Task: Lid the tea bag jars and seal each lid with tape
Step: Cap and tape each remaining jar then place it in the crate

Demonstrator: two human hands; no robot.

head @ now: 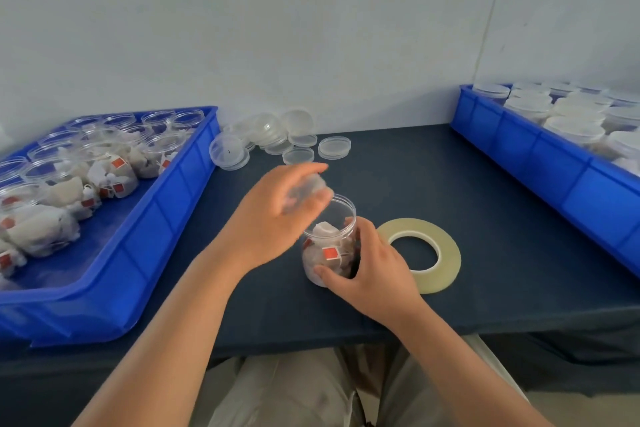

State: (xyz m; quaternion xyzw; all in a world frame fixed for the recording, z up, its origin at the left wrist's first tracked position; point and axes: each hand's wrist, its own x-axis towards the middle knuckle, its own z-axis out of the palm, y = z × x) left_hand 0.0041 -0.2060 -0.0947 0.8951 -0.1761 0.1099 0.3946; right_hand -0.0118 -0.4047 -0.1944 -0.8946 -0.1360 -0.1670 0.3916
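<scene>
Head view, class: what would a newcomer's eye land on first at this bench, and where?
At centre, the right hand grips an open jar of tea bags while the left hand holds a blurred clear lid over it. On the dark table, the left blue tray holds open jars and the right blue tray lidded jars. A tape roll lies flat right of the jar.

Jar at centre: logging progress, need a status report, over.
Right hand grips jar, upright, unlidded. Left hand holds blurred lid above its rim. Tape roll beside jar, nothing blocking.
</scene>
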